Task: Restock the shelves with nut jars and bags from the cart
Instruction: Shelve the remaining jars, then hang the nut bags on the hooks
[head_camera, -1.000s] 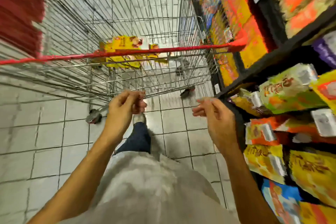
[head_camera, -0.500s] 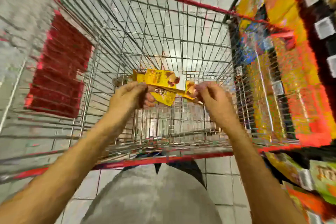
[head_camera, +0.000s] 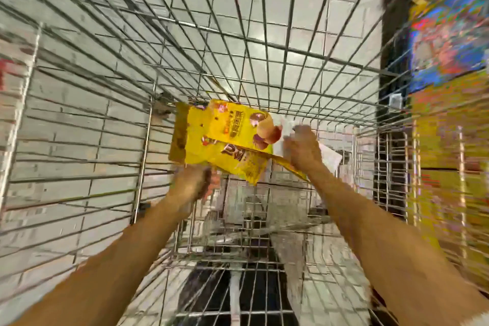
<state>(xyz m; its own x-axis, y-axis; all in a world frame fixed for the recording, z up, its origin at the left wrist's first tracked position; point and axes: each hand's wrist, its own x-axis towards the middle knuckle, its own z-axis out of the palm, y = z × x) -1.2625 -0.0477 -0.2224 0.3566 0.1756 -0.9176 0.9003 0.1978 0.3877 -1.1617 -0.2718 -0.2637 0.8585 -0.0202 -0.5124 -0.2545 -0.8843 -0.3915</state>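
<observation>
Two yellow nut bags lie overlapping in the bottom of the wire cart (head_camera: 144,140). The upper bag (head_camera: 235,124) shows a printed nut picture, and the lower bag (head_camera: 238,164) sticks out towards me. My left hand (head_camera: 191,186) is curled around the near left corner of the lower bag. At the bags' right edge, my right hand (head_camera: 301,149) closes over them, beside a white packet (head_camera: 330,157). Motion blur hides the exact finger contact.
The cart's wire walls surround both forearms on all sides. To the right of the cart stands a shelf unit (head_camera: 449,145) packed with yellow, orange and blue packets. Pale floor tiles show through the mesh, and my dark trousers and a shoe show below.
My view has dropped from behind the cart handle to inside the basket. Both hands have gone from empty in front of me down onto the yellow bags.
</observation>
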